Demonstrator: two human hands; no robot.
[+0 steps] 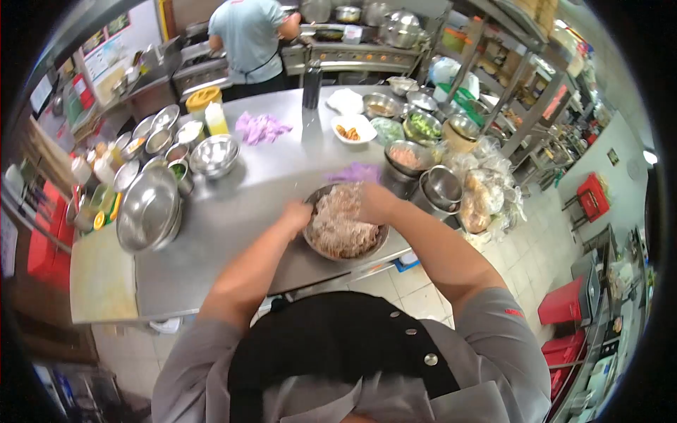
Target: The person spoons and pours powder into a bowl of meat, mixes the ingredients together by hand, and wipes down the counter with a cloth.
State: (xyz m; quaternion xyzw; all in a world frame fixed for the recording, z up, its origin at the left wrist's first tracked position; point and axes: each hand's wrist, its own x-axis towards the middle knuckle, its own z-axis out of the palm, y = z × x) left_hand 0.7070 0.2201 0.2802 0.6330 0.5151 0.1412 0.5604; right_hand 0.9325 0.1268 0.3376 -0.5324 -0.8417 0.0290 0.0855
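Note:
A metal bowl stands near the front edge of the steel worktop, filled with a pale, pinkish-brown mixture that looks like minced meat. At its left rim, my left hand is closed on the bowl's edge. My right hand reaches into the mixture from the right side; its fingers are buried and blurred. Just behind the bowl lies a crumpled purple plastic sheet or glove. A bowl of pink minced food stands beyond my right hand.
Large metal bowls and a cutting board are at the left. A white dish, dark bottle and purple plastic lie farther back. Plastic bags crowd the right end. Another person stands by the stoves.

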